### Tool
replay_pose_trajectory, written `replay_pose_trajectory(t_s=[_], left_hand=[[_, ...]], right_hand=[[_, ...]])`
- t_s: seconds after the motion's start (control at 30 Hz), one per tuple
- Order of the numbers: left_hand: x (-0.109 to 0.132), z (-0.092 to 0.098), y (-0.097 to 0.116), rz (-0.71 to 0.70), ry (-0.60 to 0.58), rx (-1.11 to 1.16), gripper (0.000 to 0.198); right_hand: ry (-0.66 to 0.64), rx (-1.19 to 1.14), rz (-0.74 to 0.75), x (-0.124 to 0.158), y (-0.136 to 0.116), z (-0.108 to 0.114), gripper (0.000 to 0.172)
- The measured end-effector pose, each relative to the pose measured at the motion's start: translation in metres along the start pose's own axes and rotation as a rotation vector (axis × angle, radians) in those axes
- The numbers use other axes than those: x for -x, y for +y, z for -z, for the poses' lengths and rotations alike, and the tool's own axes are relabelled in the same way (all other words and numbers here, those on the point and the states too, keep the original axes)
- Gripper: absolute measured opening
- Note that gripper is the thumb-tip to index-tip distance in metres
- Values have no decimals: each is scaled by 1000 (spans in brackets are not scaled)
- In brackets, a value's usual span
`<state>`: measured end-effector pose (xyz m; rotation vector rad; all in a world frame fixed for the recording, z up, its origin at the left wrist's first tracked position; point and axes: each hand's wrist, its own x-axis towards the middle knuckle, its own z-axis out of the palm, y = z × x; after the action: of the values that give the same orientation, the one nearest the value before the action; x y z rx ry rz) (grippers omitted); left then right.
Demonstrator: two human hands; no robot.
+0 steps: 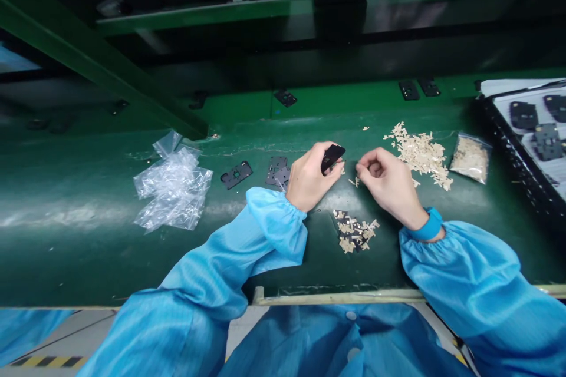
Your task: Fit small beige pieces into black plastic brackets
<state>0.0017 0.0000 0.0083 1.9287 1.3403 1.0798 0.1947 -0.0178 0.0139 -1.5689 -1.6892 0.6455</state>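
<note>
My left hand [309, 175] is closed around a flat black plastic plate [332, 156], which it holds tilted above the bench. To its right, my right hand [389, 179] has thumb and forefinger pinched together; whatever sits between the fingertips, if anything, is too small to make out. A few small beige pieces [356, 181] lie between the two hands. Just beyond the right hand spreads a large pile of beige pieces [422, 156]. Nearer the bench edge is a smaller heap of beige and dark pieces [354, 232]. Black plates [277, 171] lie left of my left hand.
Clear plastic bags [174, 185] are heaped at the left, with a black plate [236, 175] beside them. A bag of beige pieces [471, 158] lies right of the pile. A black-rimmed tray [522, 153] holds several plates at far right. A green post [132, 76] slants across the back left.
</note>
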Motion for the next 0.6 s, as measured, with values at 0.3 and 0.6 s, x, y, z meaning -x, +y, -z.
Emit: replay_pose_trajectory(t_s=[0.3, 0.6], left_hand=[[8, -3, 3, -203, 6, -197, 24], [-3, 1, 3, 72, -131, 151, 23]], right_hand=[[-131, -439, -235, 3, -12, -9, 23], [-106, -388, -226, 0, -9, -1, 15]])
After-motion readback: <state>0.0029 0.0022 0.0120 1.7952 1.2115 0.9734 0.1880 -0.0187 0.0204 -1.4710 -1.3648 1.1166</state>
